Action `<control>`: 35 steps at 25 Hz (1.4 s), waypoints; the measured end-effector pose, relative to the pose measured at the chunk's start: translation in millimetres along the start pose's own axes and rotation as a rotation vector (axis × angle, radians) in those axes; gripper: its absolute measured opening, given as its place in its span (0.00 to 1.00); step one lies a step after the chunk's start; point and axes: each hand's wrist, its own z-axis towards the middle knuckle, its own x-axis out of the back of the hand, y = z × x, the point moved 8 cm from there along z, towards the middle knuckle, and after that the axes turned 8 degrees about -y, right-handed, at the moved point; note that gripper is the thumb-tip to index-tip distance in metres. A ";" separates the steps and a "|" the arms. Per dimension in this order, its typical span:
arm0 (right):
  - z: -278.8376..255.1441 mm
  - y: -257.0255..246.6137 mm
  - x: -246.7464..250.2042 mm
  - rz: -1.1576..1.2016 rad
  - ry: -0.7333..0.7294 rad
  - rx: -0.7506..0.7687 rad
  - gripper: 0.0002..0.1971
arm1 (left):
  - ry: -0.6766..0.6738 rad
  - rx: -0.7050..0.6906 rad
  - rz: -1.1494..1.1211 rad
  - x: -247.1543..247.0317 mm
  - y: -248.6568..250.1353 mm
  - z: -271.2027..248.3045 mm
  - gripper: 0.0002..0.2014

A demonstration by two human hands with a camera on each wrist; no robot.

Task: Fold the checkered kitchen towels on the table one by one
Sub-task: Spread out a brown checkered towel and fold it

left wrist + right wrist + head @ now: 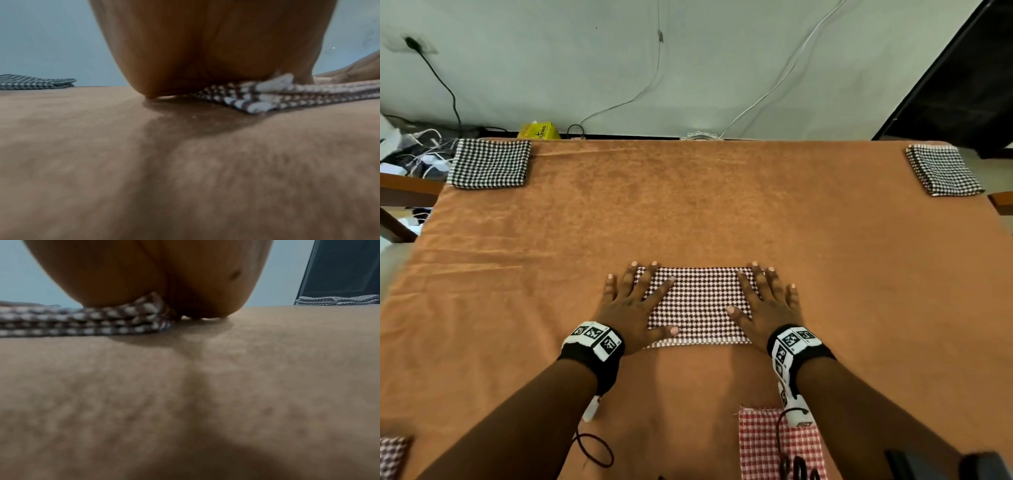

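A folded brown-and-white checkered towel (698, 303) lies flat on the orange table cover (688, 212), near the middle front. My left hand (635, 303) presses flat on its left end with fingers spread. My right hand (765, 303) lies flat on its right end the same way. The wrist views show each palm resting on the stacked towel layers (287, 95) (82, 321). A folded black-and-white towel (490, 163) sits at the far left corner, another (943, 170) at the far right corner. A red-and-white checkered towel (777, 445) lies near the front, under my right forearm.
A corner of another brown checkered towel (392, 455) shows at the front left edge. Behind the table are a yellow box (539, 130), cables on the wall, and clutter at the left. A dark object (941, 464) sits at the front right.
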 end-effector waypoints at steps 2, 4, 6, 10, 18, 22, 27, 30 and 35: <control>-5.5 12.7 0.2 0.053 -0.009 -0.063 0.40 | -0.017 0.078 -0.067 -5.5 -19.7 -8.1 0.50; -19.9 20.1 5.2 0.144 0.032 -0.132 0.43 | 0.009 0.163 -0.182 -9.4 -34.3 -22.1 0.52; -40.0 22.4 12.2 0.288 0.139 -0.195 0.43 | 0.120 0.208 -0.339 -6.9 -39.2 -39.6 0.53; -60.5 17.7 -2.4 0.771 0.172 -0.244 0.36 | 0.454 0.151 -0.441 14.0 -26.4 -68.0 0.43; -53.5 27.3 -15.4 1.141 0.196 -0.358 0.16 | 0.546 -0.068 -0.848 56.7 31.5 -53.4 0.16; -67.8 1.9 11.8 1.076 0.365 -0.195 0.11 | 0.246 -0.067 -1.183 54.8 55.3 -23.1 0.10; -84.4 -63.6 48.7 0.938 0.509 0.138 0.10 | 0.171 -0.084 -1.375 73.6 67.7 -4.8 0.14; -82.3 -113.0 55.5 0.751 0.457 0.330 0.14 | 0.187 -0.056 -1.400 81.2 51.7 -1.7 0.10; -76.7 -157.6 43.4 0.616 0.323 0.509 0.23 | 0.296 0.194 -1.397 64.1 -18.0 -1.3 0.11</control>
